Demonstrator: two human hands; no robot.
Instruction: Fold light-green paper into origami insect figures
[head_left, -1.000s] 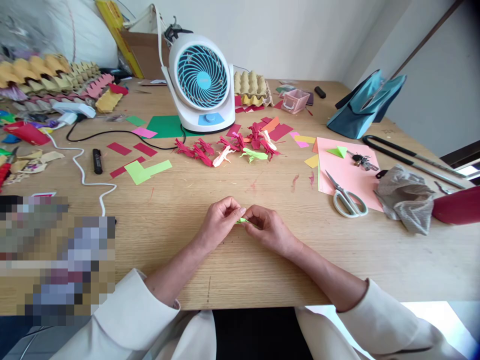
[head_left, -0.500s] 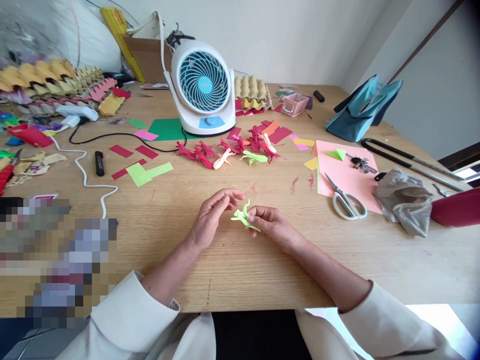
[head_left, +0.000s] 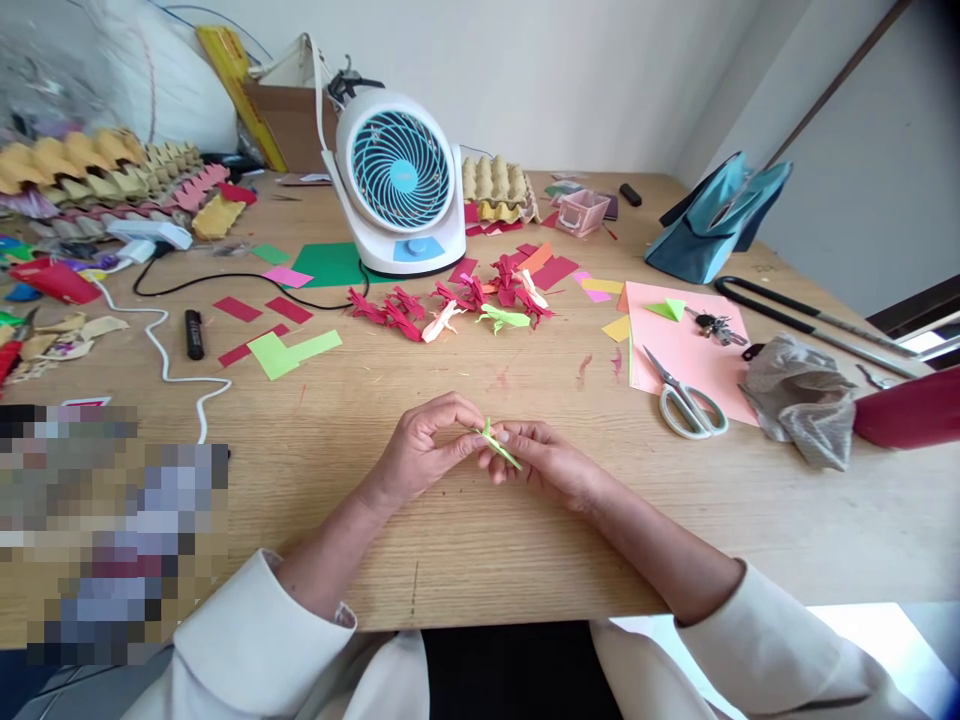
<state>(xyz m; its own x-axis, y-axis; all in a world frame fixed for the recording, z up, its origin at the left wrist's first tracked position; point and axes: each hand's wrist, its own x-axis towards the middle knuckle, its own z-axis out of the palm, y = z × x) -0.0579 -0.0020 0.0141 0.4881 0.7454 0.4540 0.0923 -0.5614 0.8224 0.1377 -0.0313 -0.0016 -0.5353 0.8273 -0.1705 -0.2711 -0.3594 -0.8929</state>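
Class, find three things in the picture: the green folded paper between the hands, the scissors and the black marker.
Green folded paper (head_left: 504,452): head view, middle of its visible strip.
Scissors (head_left: 679,389): head view, near where blades meet handles.
Black marker (head_left: 194,336): head view, middle of the barrel.

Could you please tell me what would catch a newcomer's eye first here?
Probably the white fan at the far side of the table. Next, the mostly red folded figures clustered before it; then, nearer, the pale green paper between the left hand and right hand.
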